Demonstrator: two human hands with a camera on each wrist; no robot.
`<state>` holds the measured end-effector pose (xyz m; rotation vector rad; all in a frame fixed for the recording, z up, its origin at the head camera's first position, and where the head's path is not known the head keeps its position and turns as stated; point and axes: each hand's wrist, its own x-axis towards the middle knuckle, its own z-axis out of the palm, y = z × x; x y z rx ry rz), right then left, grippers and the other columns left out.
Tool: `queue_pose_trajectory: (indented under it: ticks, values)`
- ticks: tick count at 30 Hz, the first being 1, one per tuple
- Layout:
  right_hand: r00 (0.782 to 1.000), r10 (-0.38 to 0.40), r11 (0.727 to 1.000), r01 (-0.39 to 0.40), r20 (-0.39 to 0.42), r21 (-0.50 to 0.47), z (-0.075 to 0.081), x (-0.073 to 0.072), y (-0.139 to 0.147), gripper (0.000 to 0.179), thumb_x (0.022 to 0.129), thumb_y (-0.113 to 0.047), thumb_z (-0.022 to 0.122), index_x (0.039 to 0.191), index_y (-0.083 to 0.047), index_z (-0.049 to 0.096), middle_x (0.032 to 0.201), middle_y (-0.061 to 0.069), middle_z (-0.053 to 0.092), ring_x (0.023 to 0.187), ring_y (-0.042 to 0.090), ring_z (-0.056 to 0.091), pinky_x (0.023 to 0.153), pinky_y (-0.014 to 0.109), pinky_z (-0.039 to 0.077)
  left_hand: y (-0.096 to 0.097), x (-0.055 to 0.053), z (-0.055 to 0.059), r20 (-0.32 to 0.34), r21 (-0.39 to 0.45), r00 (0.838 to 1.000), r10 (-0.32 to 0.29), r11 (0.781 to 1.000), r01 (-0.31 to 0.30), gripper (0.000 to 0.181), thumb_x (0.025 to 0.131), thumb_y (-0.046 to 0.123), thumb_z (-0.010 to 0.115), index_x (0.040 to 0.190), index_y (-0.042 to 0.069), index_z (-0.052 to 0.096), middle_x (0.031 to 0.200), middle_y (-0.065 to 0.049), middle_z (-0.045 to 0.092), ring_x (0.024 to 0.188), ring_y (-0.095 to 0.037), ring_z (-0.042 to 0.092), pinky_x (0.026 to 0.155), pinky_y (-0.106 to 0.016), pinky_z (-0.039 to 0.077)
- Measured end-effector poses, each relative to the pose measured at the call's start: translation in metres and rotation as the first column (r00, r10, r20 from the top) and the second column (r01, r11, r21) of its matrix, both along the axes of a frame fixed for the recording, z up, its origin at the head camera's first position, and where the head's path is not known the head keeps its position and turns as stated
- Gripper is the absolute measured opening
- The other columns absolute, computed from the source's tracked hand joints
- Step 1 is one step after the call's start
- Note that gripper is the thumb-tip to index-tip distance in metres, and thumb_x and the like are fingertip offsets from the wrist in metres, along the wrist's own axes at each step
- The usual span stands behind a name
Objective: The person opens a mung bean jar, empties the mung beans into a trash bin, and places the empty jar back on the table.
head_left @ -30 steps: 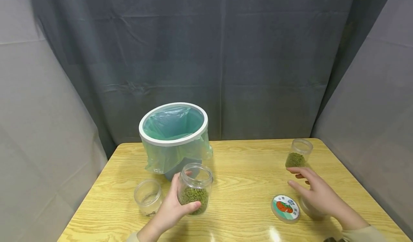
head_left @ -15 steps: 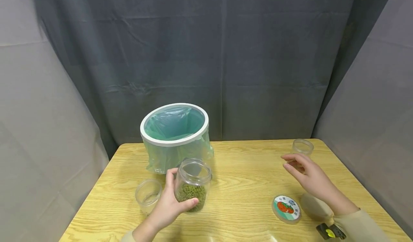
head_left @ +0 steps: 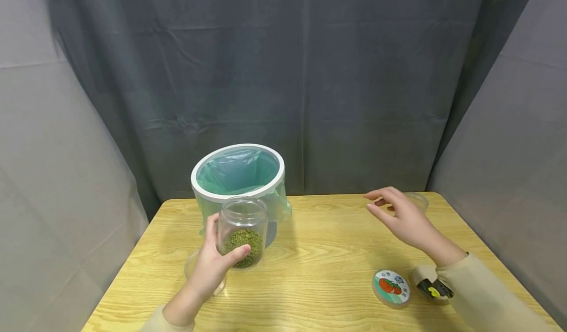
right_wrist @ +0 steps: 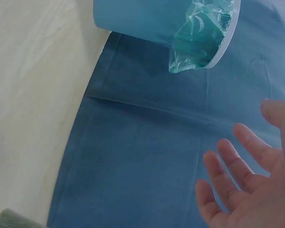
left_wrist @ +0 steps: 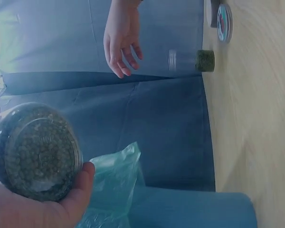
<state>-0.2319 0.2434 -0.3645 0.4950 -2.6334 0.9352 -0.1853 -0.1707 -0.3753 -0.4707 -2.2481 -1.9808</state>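
Observation:
A clear, lidless jar [head_left: 245, 246] partly filled with green mung beans is in my left hand [head_left: 208, 263], fingers and thumb wrapped round its side. It is upright in the air before the bin, its mouth overlapping the bin's front rim in the head view. Its bean-covered base [left_wrist: 38, 156] faces the left wrist camera. My right hand [head_left: 400, 219] hovers at the right with loosely bent fingers and holds nothing. Behind it, mostly hidden, a second jar of beans [left_wrist: 205, 61] stands on the table.
The bin with its white rim [head_left: 208, 193] and green bag stands at the back left. An empty clear jar [head_left: 190, 264] is partly hidden behind my left hand. A lid with a tomato picture [head_left: 391, 286] lies front right, beside another round lid [head_left: 423, 273] under my sleeve.
My left hand has raised the bean jar and brought it left, closer to the bin. My right hand has moved up and left, away from the lids.

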Motion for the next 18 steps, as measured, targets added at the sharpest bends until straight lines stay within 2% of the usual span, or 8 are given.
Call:
queue_pose_trajectory:
  ticks: [4,8,13,18]
  values:
    - [1.0,0.013,1.0,-0.013,-0.005,0.008,0.014,-0.009,-0.009,0.027,0.105,-0.024,0.062,0.129,-0.012,0.067,0.125,0.011,0.063,0.11,0.028,0.06,0.091,0.054,0.049,-0.004,-0.004,0.009,0.002,0.012,1.0,0.027,1.0,-0.027,0.064,0.09,0.007,0.074,0.138,0.016,0.034,0.135,-0.007,0.062,0.135,-0.018,0.051,0.112,-0.053,0.033]
    - [0.999,0.024,0.999,-0.024,-0.029,0.022,0.026,-0.018,-0.019,0.026,0.104,-0.022,0.063,0.127,-0.011,0.068,0.123,0.01,0.064,0.105,0.024,0.059,0.093,0.051,0.05,-0.01,-0.007,0.014,0.005,0.041,1.0,0.027,0.999,-0.027,0.06,0.092,0.005,0.069,0.138,0.02,0.034,0.135,-0.013,0.064,0.144,-0.023,0.041,0.117,-0.059,0.024]
    - [0.999,0.033,0.998,-0.031,-0.032,0.048,0.037,-0.028,-0.033,0.027,0.105,-0.027,0.061,0.127,-0.012,0.068,0.12,0.007,0.064,0.099,0.02,0.057,0.089,0.044,0.05,-0.017,-0.012,0.022,0.015,0.031,0.999,0.041,0.999,-0.041,0.061,0.094,0.008,0.067,0.141,0.022,0.032,0.142,-0.016,0.056,0.151,-0.031,0.03,0.116,-0.062,0.023]
    - [0.999,0.046,0.998,-0.045,-0.014,0.05,0.044,-0.04,-0.05,0.026,0.105,-0.028,0.062,0.126,-0.013,0.068,0.12,0.005,0.064,0.1,0.019,0.058,0.087,0.041,0.047,-0.024,-0.02,0.031,-0.008,0.032,0.998,0.069,0.997,-0.069,0.057,0.095,0.009,0.065,0.142,0.019,0.035,0.141,-0.012,0.051,0.146,-0.03,0.028,0.113,-0.061,0.025]
